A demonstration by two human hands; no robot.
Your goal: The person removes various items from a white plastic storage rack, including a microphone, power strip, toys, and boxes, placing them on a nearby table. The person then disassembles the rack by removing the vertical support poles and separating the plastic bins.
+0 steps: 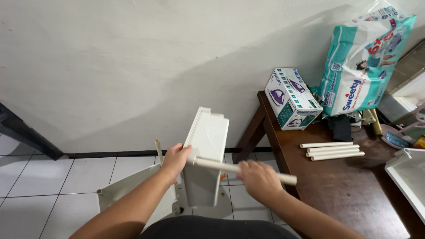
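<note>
My left hand (175, 160) grips the edge of a white plastic shelf tray (208, 146), held upright on its side above the floor. My right hand (259, 179) is closed around a cream plastic tube (217, 165) whose left end meets the corner of the tray by my left hand. Below them, on the tiled floor, lies another white shelf tray (128, 188) with a short tube (157, 148) standing up from its corner.
A dark wooden table (336, 190) stands at the right with three loose cream tubes (333, 151), an iron box (292, 98) and a teal diaper pack (365, 57). A white tray (409, 177) sits at the table's right edge. A white wall is close ahead.
</note>
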